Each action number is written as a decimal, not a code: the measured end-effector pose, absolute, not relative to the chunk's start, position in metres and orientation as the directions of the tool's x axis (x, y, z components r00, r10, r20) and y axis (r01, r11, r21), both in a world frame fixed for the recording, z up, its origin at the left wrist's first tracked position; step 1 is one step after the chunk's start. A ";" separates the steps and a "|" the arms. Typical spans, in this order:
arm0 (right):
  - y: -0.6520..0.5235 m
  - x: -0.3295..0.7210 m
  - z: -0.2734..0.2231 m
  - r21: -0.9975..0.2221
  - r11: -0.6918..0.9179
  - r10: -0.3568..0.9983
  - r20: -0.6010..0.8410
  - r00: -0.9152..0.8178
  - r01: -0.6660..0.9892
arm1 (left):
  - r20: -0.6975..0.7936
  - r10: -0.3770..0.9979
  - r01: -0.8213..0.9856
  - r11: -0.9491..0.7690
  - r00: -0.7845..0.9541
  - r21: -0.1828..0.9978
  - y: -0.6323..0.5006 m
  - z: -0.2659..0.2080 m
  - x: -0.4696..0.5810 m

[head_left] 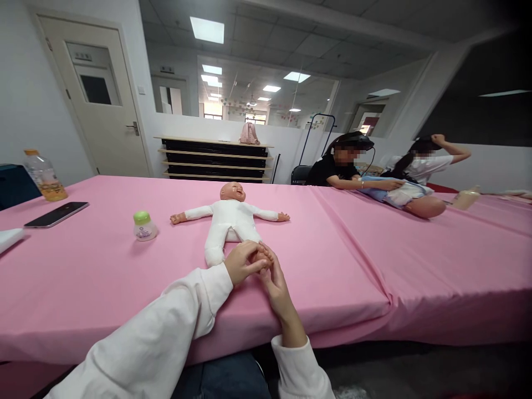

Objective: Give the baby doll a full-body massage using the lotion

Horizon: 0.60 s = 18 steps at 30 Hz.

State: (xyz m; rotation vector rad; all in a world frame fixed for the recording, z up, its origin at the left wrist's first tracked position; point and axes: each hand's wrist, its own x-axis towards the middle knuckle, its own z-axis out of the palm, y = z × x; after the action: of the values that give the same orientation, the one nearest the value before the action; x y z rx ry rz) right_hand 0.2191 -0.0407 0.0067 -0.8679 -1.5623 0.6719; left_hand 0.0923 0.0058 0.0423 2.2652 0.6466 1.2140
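A baby doll point(233, 216) with a white cloth body lies on its back, its arms spread wide and its head away from me. My left hand point(244, 262) curls over one of the doll's feet point(261, 257), the one on the right side of the view. From the other side my right hand point(276, 280) wraps the same foot, fingers against its toes. Both hands are closed round it and hide most of the foot and ankle. The doll's other leg rests on the pink cloth point(332, 271). To the left stands a small jar point(144, 227) with a green lid.
At the left are a phone point(58, 214), an orange-capped bottle point(45, 176) and a white object point(10, 239). On the right, a person in black point(326, 169) handles another doll point(424, 206) with blue cloth; another person point(419, 163) sits beyond. A pale bottle point(465, 198) stands nearby.
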 end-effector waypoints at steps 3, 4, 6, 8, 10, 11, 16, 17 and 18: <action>-0.042 0.216 0.002 -0.778 0.562 0.818 0.573 -0.052 0.280 | 0.613 0.689 0.147 -0.702 0.385 0.697 0.002 0.043 0.096; -0.041 0.216 0.001 -0.765 0.568 0.810 0.584 -0.044 0.304 | 0.608 0.704 0.142 -0.689 0.367 0.711 0.001 0.043 0.098; -0.038 0.215 0.000 -0.752 0.579 0.795 0.606 -0.014 0.317 | 0.612 0.693 0.133 -0.696 0.380 0.706 0.000 0.043 0.100; -0.037 0.216 0.002 -0.761 0.581 0.785 0.618 0.050 0.288 | 0.629 0.636 0.113 -0.738 0.446 0.666 0.000 0.042 0.101; -0.037 0.217 0.004 -0.787 0.573 0.782 0.608 0.134 0.230 | 0.634 0.568 0.094 -0.779 0.525 0.620 0.000 0.041 0.101; -0.038 0.218 0.006 -0.801 0.565 0.785 0.596 0.171 0.199 | 0.630 0.544 0.094 -0.793 0.555 0.602 0.000 0.041 0.101; -0.039 0.218 0.008 -0.841 0.530 0.811 0.540 0.225 0.108 | 0.639 0.543 0.128 -0.807 0.545 0.576 0.000 0.041 0.102; -0.039 0.218 0.007 -0.840 0.533 0.812 0.542 0.218 0.104 | 0.644 0.556 0.129 -0.800 0.525 0.586 0.000 0.041 0.103; -0.039 0.218 0.006 -0.837 0.537 0.812 0.547 0.204 0.107 | 0.645 0.576 0.129 -0.788 0.502 0.602 0.000 0.041 0.103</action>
State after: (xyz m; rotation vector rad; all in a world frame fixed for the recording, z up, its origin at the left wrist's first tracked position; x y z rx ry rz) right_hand 0.2178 -0.0386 0.0065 -0.9064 -1.2928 0.5994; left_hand 0.1029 0.0003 0.0414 2.2650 0.5783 1.2311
